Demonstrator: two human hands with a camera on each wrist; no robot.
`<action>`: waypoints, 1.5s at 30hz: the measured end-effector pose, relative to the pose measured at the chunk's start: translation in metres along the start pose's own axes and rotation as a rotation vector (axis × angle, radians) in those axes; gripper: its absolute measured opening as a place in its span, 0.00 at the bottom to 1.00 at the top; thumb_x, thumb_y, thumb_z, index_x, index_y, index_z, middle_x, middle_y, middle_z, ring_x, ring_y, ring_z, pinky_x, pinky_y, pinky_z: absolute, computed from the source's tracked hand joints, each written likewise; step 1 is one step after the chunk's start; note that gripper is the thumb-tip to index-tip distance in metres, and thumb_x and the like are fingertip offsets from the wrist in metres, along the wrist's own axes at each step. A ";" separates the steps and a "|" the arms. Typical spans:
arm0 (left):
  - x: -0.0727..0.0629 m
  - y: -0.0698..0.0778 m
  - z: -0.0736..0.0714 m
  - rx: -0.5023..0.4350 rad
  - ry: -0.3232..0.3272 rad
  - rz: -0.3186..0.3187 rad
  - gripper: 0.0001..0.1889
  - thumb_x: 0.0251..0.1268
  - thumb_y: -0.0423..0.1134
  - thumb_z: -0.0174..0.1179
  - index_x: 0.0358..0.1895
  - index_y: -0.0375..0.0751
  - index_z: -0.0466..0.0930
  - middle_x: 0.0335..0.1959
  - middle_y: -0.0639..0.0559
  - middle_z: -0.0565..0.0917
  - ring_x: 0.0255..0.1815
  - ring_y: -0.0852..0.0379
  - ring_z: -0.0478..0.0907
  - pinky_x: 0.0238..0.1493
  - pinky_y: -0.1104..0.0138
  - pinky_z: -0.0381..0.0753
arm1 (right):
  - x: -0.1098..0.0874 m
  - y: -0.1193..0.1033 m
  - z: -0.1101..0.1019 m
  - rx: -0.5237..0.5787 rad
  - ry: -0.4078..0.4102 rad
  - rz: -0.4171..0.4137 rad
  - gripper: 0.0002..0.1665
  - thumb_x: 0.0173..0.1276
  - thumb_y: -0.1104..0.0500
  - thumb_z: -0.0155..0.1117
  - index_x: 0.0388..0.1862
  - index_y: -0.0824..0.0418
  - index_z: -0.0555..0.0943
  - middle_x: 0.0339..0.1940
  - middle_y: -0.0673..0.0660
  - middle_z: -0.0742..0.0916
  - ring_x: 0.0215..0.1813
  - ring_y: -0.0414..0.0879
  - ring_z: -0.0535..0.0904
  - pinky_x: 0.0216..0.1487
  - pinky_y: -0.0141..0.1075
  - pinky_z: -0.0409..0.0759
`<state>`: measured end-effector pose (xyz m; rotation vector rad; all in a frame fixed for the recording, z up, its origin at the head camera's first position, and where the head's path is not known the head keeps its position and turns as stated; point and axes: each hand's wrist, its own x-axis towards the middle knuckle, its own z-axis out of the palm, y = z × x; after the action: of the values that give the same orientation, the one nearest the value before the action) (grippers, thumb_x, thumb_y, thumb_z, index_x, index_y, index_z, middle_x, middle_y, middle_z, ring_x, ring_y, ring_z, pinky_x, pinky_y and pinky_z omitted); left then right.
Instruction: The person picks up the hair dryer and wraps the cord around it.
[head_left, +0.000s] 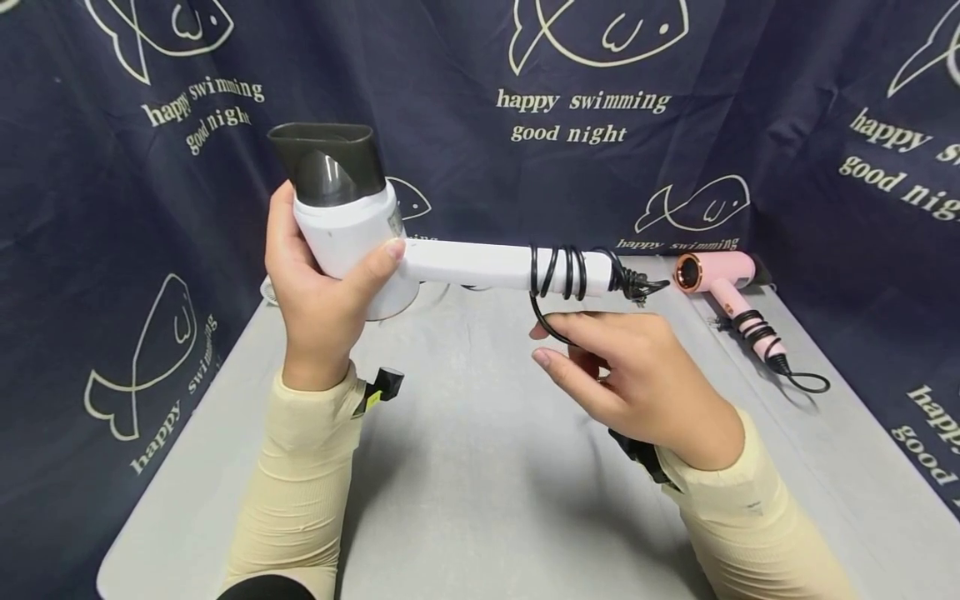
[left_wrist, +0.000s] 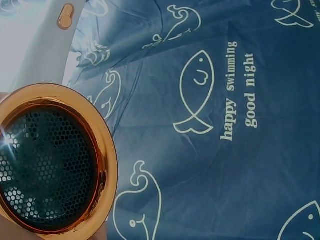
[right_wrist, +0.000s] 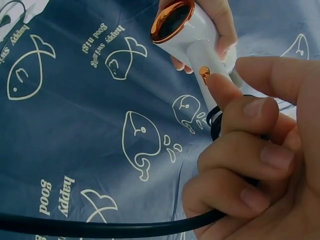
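Note:
A white hair dryer [head_left: 480, 265] with a black concentrator nozzle [head_left: 326, 167] is held up above the table, its handle pointing right. My left hand [head_left: 318, 300] grips it round the barrel, thumb near where the handle begins. A copper-rimmed intake grille [left_wrist: 107, 165] fills the lower left of the left wrist view. Several turns of black power cord [head_left: 551, 275] wrap the handle's far end, and a length drops to my right hand [head_left: 645, 375]. In the right wrist view, curled fingers [right_wrist: 245, 155] hold the cord, which runs out toward the left.
A pink hair dryer [head_left: 723, 271], its cord wound round the handle, lies at the table's back right. Part of a white object [head_left: 268, 290] shows at the back left edge. Dark blue fish-print curtains [head_left: 465, 50] surround the grey table [head_left: 465, 433].

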<state>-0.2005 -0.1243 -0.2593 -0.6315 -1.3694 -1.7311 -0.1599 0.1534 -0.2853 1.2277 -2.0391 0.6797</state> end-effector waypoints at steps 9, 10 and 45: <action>-0.003 0.003 -0.002 0.027 0.003 -0.010 0.34 0.42 0.30 0.74 0.60 0.37 0.77 0.49 0.44 0.84 0.48 0.42 0.80 0.48 0.59 0.79 | 0.000 -0.005 -0.001 -0.058 0.008 -0.058 0.13 0.76 0.51 0.59 0.44 0.57 0.87 0.18 0.42 0.73 0.22 0.32 0.65 0.23 0.23 0.66; -0.002 0.003 -0.002 0.029 0.003 -0.009 0.35 0.41 0.30 0.74 0.60 0.36 0.77 0.49 0.44 0.84 0.48 0.42 0.80 0.49 0.59 0.79 | 0.000 -0.005 -0.001 -0.065 0.011 -0.063 0.13 0.76 0.51 0.60 0.44 0.57 0.87 0.18 0.42 0.73 0.22 0.32 0.65 0.23 0.24 0.66; -0.002 -0.003 0.000 0.074 -0.028 -0.012 0.38 0.41 0.31 0.75 0.63 0.36 0.76 0.52 0.49 0.83 0.50 0.43 0.79 0.51 0.59 0.79 | 0.001 -0.005 0.005 -0.178 0.042 -0.084 0.11 0.75 0.56 0.58 0.37 0.59 0.84 0.18 0.42 0.75 0.20 0.32 0.68 0.21 0.31 0.72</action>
<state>-0.2022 -0.1240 -0.2622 -0.6096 -1.4521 -1.6784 -0.1573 0.1474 -0.2877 1.1786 -1.9558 0.4700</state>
